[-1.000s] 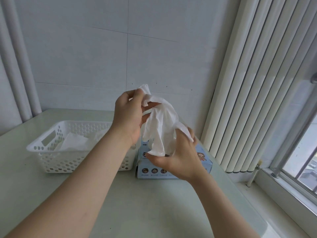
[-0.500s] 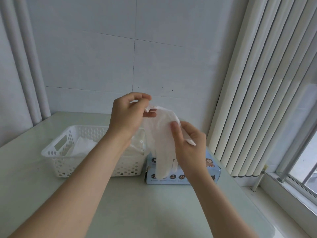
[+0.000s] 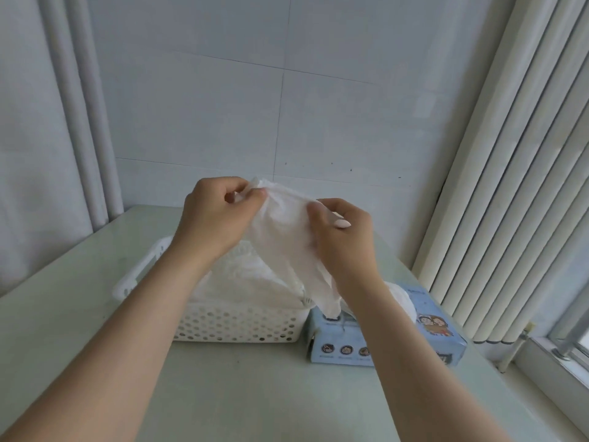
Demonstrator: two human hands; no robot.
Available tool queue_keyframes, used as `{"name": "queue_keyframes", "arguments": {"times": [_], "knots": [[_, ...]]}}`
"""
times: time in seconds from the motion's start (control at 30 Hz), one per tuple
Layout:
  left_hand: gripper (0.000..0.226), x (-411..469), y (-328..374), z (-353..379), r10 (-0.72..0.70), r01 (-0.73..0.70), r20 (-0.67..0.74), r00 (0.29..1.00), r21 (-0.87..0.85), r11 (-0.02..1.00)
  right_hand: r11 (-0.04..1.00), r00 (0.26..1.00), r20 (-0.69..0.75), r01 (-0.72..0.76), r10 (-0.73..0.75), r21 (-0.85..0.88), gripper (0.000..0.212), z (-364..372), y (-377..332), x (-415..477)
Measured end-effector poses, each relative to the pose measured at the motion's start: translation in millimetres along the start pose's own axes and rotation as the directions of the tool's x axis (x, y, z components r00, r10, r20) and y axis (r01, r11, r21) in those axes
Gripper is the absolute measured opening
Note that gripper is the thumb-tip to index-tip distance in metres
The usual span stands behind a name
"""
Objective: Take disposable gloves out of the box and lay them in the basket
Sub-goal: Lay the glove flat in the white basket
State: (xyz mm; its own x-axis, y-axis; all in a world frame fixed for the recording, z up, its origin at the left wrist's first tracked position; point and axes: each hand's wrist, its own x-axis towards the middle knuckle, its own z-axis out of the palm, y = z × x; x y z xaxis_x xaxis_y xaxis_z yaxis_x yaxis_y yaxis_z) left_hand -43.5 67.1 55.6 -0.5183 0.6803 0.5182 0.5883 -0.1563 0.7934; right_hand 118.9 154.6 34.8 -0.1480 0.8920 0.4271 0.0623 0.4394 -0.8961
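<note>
White thin plastic forms the glove (image 3: 287,247) that hangs between the two hands, in the air above the table (image 3: 255,393). The left hand (image 3: 216,218) pinches its upper edge between thumb and forefinger. The right hand (image 3: 344,247) holds the same glove a little lower, with its fingers curled on the film. The finger parts of the glove point down, and their tips hang just over the light blue box (image 3: 350,339), which stands below the right wrist. Another white glove (image 3: 401,298) sticks out of the box top, beside the right forearm. Under the left hand and forearm stands the white perforated basket (image 3: 242,323), just beside the box, with a pile of gloves (image 3: 242,282) inside. Behind the hands is a grey tiled wall (image 3: 223,106), and to the right of the right hand hang vertical blinds (image 3: 510,186).
</note>
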Motion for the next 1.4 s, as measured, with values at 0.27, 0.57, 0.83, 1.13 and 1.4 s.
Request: {"name": "queue_keyframes", "arguments": {"times": [0.27, 0.57, 0.83, 1.13, 1.4], "knots": [[0.044, 2, 4, -10, -0.073, 0.069, 0.102, 0.992, 0.038, 0.997, 0.99, 0.979, 0.172, -0.091, 0.108, -0.104, 0.015, 2, -3, 14], [0.046, 17, -68, -33, -0.233, 0.2, 0.087, 0.969, 0.283, 0.938, 0.899, 0.955, 0.246, -0.044, 0.166, -0.436, 0.012, 38, 30, 24], [0.051, 12, -98, -39, -0.334, 0.171, 0.099, 0.937, 0.705, 0.689, 0.791, 0.976, 0.216, 0.111, 0.027, -0.601, 0.017, 58, 48, 23], [0.015, 10, -90, -38, -0.298, 0.175, 0.007, 0.954, 0.796, 0.58, 0.514, 0.862, 0.502, 0.465, -0.075, -0.721, 0.027, 57, 33, 10], [0.034, 6, -71, -24, -0.151, -0.233, 0.423, 0.893, 0.723, 0.65, 0.521, 0.674, 0.642, 0.425, 0.364, -0.741, 0.044, 51, 20, 6]]}}
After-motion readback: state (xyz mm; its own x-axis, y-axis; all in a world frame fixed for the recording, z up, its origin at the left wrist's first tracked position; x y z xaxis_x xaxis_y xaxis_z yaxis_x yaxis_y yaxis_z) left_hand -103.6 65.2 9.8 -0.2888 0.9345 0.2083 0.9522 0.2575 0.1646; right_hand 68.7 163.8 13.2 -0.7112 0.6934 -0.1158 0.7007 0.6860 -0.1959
